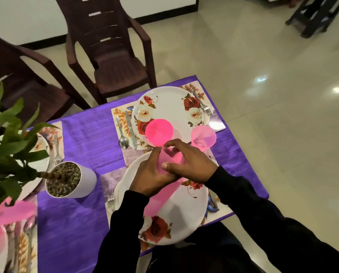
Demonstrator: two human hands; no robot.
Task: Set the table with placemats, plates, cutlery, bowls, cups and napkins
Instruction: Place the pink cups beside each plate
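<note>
We hold the pink napkin (164, 191) over the near plate (184, 209); fingers of our left hand (150, 174) and right hand (188, 160) grip it, beside a pink cup (159, 132).

Person's forearms in long black sleeves (253, 196) ending at the wrists (plain fabric, no visible markings); left hand (150, 178) and right hand (192, 164) bare, ungloved.

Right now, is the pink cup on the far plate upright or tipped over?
Upright. The pink cup stands on the far plate with its round open mouth facing up, and nothing shows inside it.
</note>
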